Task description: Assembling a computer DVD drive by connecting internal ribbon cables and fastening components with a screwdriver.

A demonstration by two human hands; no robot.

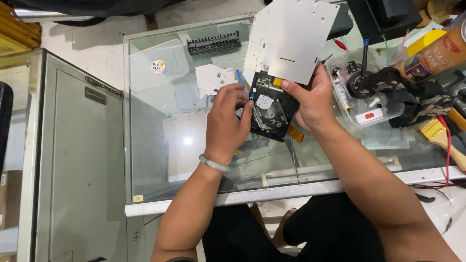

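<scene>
Bare forearms, pale bangle point(214, 163) on left wrist, seemingly black trousers point(335, 228).

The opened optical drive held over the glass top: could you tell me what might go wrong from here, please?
1. The right hand pinches both the optical drive and a loose metal cover plate; the plate might slip onto the glass top.
2. The left hand works a thin tool by the exposed mechanism and could scratch it.

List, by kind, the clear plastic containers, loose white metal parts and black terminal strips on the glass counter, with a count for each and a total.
Clear plastic containers: 2, lidded tub, open parts tub
White metal parts: 1, bracket
Black terminal strips: 1, strip
Total: 4
</scene>
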